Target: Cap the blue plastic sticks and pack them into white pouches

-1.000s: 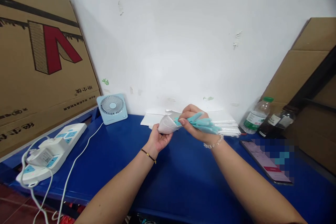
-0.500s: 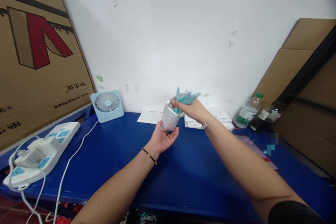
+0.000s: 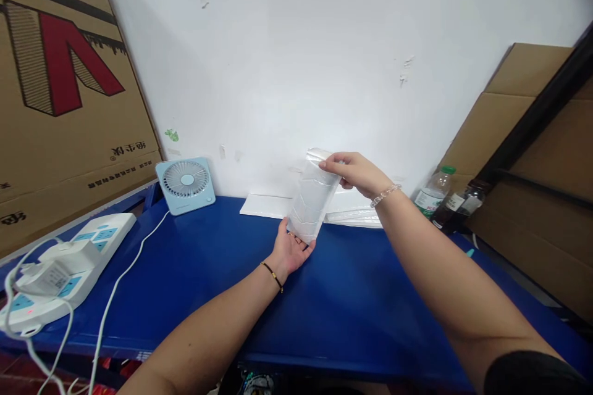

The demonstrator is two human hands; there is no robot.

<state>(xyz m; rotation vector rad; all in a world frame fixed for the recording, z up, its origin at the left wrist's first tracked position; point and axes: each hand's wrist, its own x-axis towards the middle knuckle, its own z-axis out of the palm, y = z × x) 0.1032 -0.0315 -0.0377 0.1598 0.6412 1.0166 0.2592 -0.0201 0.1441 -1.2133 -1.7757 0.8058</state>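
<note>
Both hands hold a white bubble-wrap pouch point(image 3: 312, 200) above the blue table point(image 3: 231, 284), tilted with its top to the right. My left hand point(image 3: 291, 250) grips its lower end from below. My right hand point(image 3: 354, 171) pinches the folded top edge, fingers closed on it. The teal items seen earlier are out of sight. Behind the pouch, a stack of flat white pouches point(image 3: 352, 213) lies against the wall.
A small light-blue fan point(image 3: 186, 184) stands at the back left, and a white power strip point(image 3: 60, 265) with a plugged adapter and cables lies at the far left. Two bottles point(image 3: 445, 200) stand at the back right. Cardboard boxes point(image 3: 60, 86) lean on both sides.
The teal items my right hand held at the pouch's mouth are no longer visible. The pouch now stands longer and flatter, and my right hand has shifted to pinch its top edge.
</note>
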